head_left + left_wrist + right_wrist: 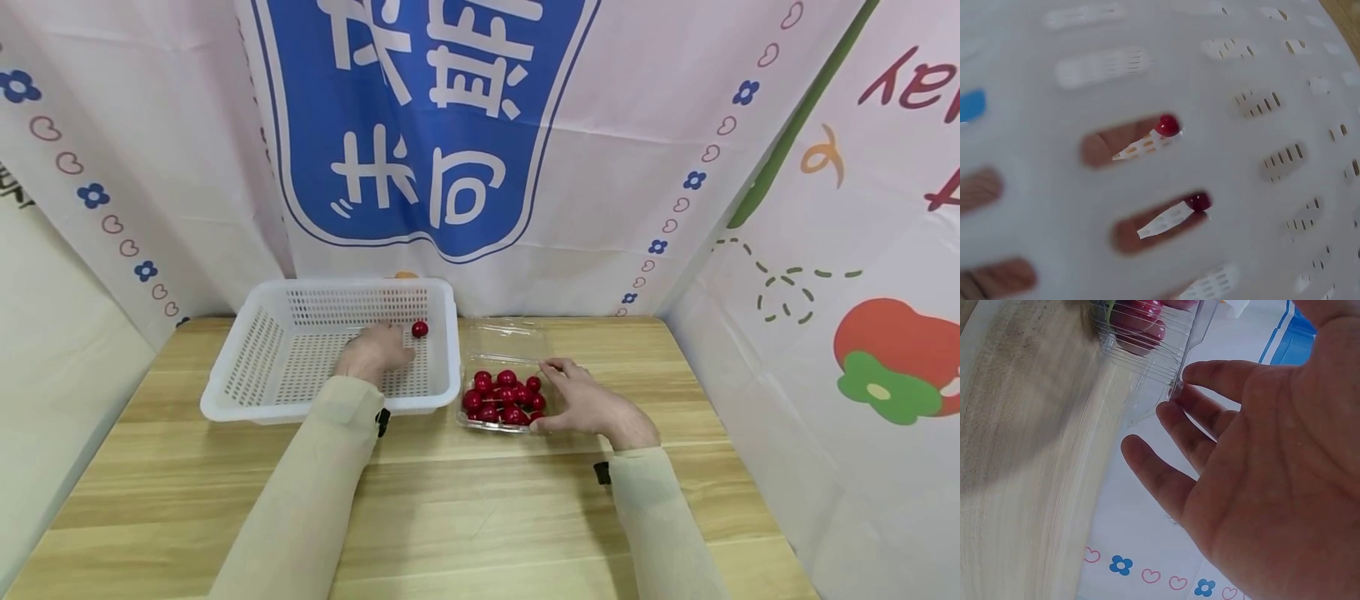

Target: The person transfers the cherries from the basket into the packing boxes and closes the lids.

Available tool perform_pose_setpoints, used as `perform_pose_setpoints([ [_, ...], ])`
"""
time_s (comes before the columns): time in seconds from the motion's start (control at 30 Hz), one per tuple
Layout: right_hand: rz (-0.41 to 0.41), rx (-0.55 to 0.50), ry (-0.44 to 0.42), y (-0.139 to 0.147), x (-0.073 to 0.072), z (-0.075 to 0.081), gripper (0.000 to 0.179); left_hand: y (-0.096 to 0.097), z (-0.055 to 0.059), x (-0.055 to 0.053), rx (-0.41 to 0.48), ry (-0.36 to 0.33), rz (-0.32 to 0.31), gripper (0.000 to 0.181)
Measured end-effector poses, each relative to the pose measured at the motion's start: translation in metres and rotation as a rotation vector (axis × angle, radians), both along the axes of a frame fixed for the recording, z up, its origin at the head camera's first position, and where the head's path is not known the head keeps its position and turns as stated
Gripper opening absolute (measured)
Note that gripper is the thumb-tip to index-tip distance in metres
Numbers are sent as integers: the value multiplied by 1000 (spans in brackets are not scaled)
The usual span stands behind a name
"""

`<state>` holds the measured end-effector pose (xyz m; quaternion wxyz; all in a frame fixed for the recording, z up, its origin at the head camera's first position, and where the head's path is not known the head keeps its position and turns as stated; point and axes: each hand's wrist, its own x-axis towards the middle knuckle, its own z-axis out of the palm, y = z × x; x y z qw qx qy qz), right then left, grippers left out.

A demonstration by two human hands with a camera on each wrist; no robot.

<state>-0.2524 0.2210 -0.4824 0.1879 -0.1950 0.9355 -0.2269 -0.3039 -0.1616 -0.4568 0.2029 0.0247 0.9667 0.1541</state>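
My left hand [378, 348] is inside a white slotted plastic basket [217, 408], its fingers loosely spread and slightly blurred. A red cherry [420, 329] lies on the basket floor just beyond the fingers. In the left wrist view, the basket wall [1122, 187] covers most of the hand; skin and cherry red [1167, 125] show through its slots. My right hand [592, 406] rests against the right side of a clear plastic box [495, 427] with several cherries [506, 393] in it. In the right wrist view its fingers [1154, 472] are extended, fingertips at the box's edge.
The box's clear lid [510, 337] stands open toward the back. Basket and box sit side by side on a wooden table [480, 517]. A printed white cloth [600, 208] hangs behind the table's back edge, with more cloth at both sides.
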Motion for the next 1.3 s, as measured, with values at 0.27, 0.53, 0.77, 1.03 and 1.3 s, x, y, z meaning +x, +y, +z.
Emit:
perform_pose_setpoints([
  [0.27, 2, 3, 5, 0, 0, -2, 122, 0, -2, 5, 16, -39, 53, 20],
  [0.53, 0, 6, 11, 0, 0, -2, 123, 1, -1, 6, 57, -58, 85, 23],
  [0.77, 2, -1, 7, -1, 1, -1, 121, 2, 6, 10, 92, -57, 43, 28],
  [1.03, 3, -10, 13, 0, 0, -1, 121, 6, 6, 15, 106, 40, -12, 27],
  [1.3, 1, -7, 18, 0, 0, -1, 121, 10, 7, 13, 64, 198, -134, 26],
])
